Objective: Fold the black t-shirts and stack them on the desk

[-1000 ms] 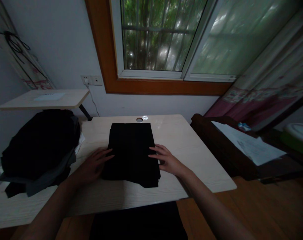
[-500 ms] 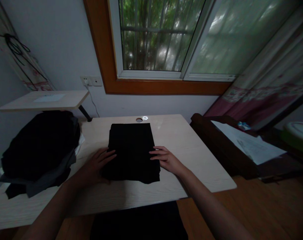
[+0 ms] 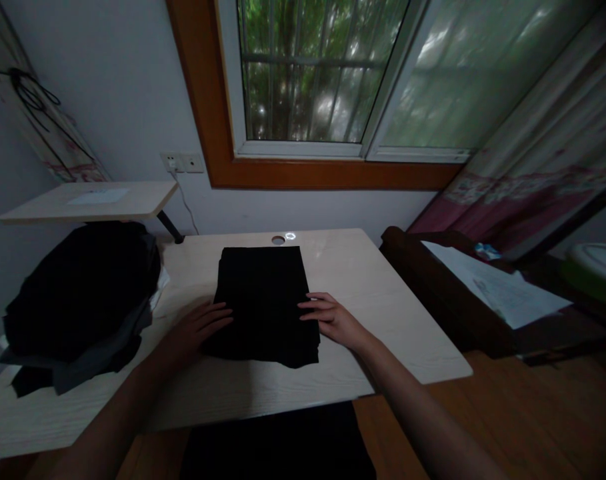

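Touching black cloth (image 3: 265, 293), fingers (image 3: 317, 305) rest; rightmost sheet (image 3: 503, 291) bears illegible marks.

Pretty dim room tbh: pale wall (image 3: 133, 80), wood-framed window (image 3: 323, 73), flowery curtain (image 3: 537, 153), light wood-look desk (image 3: 383, 300), brown floor (image 3: 533, 407).

Open tabletop (image 3: 377, 293) beyond right hand (image 3: 337, 321), heap (image 3: 83, 287) left.

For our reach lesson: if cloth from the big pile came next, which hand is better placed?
Probably the left hand: it lies at the left edge of the black cloth, nearer the pile; the right hand is farther.
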Tool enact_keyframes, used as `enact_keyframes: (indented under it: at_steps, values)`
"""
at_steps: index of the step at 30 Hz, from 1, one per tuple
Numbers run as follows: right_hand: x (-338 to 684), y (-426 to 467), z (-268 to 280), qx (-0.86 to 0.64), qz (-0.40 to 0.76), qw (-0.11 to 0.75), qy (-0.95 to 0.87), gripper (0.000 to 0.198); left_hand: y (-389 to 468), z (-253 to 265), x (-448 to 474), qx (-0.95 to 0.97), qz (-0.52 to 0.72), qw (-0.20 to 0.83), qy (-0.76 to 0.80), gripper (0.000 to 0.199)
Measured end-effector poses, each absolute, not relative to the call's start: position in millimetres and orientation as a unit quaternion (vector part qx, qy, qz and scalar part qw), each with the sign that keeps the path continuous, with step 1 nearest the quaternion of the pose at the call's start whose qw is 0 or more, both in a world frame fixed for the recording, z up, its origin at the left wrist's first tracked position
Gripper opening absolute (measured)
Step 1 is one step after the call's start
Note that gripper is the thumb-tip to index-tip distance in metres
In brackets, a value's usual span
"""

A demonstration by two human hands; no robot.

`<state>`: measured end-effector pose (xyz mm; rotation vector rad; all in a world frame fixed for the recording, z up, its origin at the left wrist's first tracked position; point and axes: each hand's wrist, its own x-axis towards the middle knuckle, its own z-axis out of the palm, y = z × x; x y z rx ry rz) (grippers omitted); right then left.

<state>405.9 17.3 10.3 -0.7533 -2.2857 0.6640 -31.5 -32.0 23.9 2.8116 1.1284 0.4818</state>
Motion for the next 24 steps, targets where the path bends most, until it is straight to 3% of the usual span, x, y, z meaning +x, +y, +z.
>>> enact_keyframes:
  at_steps: [9, 18, 21, 24]
  values:
    - [409, 20, 9, -0.278, 0.308, 0.316, -0.853, 0.023, -31, 27, -33, 0.916, 0.184, 0.104, 0.341, 0.060]
    - [404, 3, 41, -0.288, 0.542, 0.316, -0.723, 0.031, -52, 54, -28, 0.799, 0.306, 0.198, 0.478, 0.028]
    - [395, 4, 53, -0.332, 0.601, 0.383, -0.618, 0.041, -47, 73, -16, 0.703, 0.335, 0.250, 0.575, 0.035]
    - [379, 16, 59, -0.389, 0.578, 0.458, -0.552, 0.046, -29, 84, -1, 0.589, 0.386, 0.308, 0.639, 0.047]
